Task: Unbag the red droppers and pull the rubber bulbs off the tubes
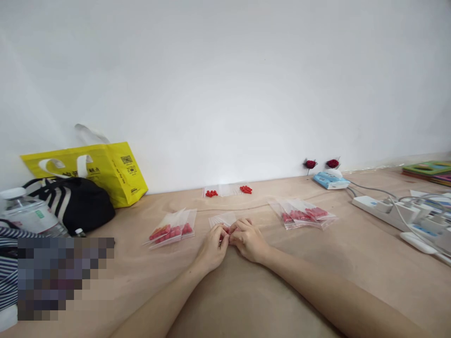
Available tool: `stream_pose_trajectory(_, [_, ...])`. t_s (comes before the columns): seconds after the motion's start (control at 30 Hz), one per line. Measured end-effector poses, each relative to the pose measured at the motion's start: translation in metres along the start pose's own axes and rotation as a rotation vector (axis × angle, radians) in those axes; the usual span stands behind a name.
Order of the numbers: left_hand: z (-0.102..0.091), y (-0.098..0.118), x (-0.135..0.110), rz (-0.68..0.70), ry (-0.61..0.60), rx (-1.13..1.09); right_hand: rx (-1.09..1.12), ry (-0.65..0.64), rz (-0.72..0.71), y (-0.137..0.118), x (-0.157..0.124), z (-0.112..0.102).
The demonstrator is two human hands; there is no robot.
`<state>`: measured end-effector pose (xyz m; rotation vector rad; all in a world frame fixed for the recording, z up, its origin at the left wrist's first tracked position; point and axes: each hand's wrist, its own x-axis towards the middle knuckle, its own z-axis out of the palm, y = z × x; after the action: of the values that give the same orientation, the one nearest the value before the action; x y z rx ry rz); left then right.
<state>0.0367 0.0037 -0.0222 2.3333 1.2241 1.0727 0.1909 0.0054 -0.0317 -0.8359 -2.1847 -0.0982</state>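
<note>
Two bare forearms converging over the desk (352,263). Left hand (212,245) and right hand (249,240) touching, fingers pinched shut on a small clear bag (221,219) lying just beyond, equally near both. Red pieces (226,230) between fingertips.

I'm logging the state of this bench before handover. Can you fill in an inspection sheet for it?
Surface: tan table, bare in front.
Job's things: small clear bag with red pieces, pinched by both hands; pile of filled bags to its left, another pile to its right; loose red pieces by the wall.
Clutter: yellow bag, black bag, water bottle, blue box, books.
Grippers: left hand and right hand closed on the bag.
Cables: power strip with white cords.
Surroundings: plain white wall.
</note>
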Motion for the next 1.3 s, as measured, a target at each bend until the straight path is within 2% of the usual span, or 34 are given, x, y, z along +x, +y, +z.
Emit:
stream_pose_trajectory(0.2, [0.002, -0.002, -0.002, -0.023, 0.024, 0.014, -0.012, -0.011, 0.0, 0.0, 0.002, 0.002])
stream_pose_trajectory(0.33, [0.002, -0.002, -0.002, -0.053, 0.046, 0.021, -0.004, -0.002, -0.067, 0.001, 0.002, 0.004])
stream_pose_trajectory(0.53, [0.001, -0.005, -0.001, -0.083, 0.023, 0.004, 0.018, 0.145, -0.209, 0.004, 0.001, 0.008])
stream_pose_trajectory(0.7, [0.0, -0.003, -0.002, -0.097, 0.018, -0.01, -0.005, 0.17, -0.147, 0.003, 0.0, 0.009])
stream_pose_trajectory(0.9, [0.0, -0.005, -0.003, -0.133, 0.037, -0.013, 0.028, 0.093, -0.125, -0.001, 0.0, 0.009])
stream_pose_trajectory(1.07, [-0.001, -0.009, -0.001, -0.199, 0.06, -0.019, 0.04, 0.008, -0.166, -0.008, -0.001, 0.01])
stream_pose_trajectory(1.2, [-0.009, -0.004, 0.0, -0.158, 0.003, -0.049, -0.001, 0.002, -0.136, -0.005, -0.003, 0.003])
stream_pose_trajectory(1.3, [-0.019, -0.005, 0.0, -0.067, -0.11, 0.005, -0.045, -0.015, -0.108, 0.006, -0.006, -0.01])
